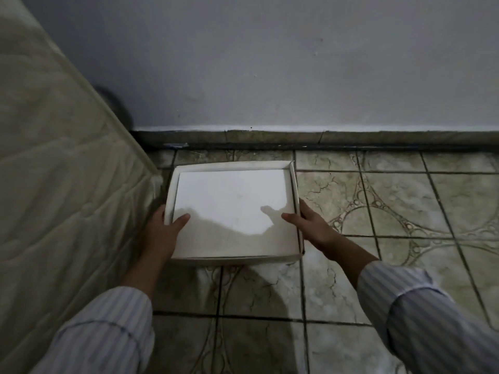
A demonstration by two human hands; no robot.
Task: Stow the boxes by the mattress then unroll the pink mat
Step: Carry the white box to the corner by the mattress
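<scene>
**Observer:** Where does the job stand, going by your feed?

**Operator:** I'd judge I'm in the first half. I have a flat white cardboard box (232, 211) low over the patterned beige floor tiles (391, 201), in the corner where the quilted cream mattress (62, 171) leans up against the grey wall (270, 63). The box sits just beside the mattress edge and near the dark skirting strip (297, 136) at the wall's foot. I can't tell whether it is resting fully on the tiles or a touch above them.

**Observer:** And the grip?

**Operator:** My left hand (162, 230) holds the box's left side, thumb on top and the fingers hidden beneath or behind the edge. My right hand (310, 225) clasps the right side the same way, thumb laid over the rim. So both are closed on the box, not released.

**Observer:** What's left?

**Operator:** Letting go here, I'd say, then any other boxes; I see only this one. The pink mat is nowhere in view, so the unrolling looks not yet begun.

**Observer:** How does the box look?

**Operator:** Shallow and rectangular, with a raised rim along its far and right sides and a plain white panel sitting inside it. The panel is brightly lit, crossed by the shadows of my hands. It seems light, and its near edge looks slightly uneven.
</scene>
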